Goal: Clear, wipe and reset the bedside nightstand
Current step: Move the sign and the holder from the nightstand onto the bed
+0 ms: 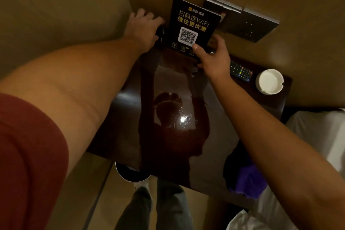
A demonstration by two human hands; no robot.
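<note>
Right hand [212, 58] pinches the bottom corner of the black WiFi sign [190, 26], standing upright at the back of the glossy dark bench [168, 136]. Left hand [143, 28] curls around something dark beside it, can't tell what. Remote [240, 71], white ashtray [269, 81] sit right; purple cloth [248, 179] near front.

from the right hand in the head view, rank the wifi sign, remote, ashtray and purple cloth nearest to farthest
Measured from the right hand:
1. WiFi sign: held in that hand, at the back of the nightstand.
2. Remote: just right of the hand.
3. Ashtray: further right, by the back right corner.
4. Purple cloth: front right edge, nearest the camera.
</note>
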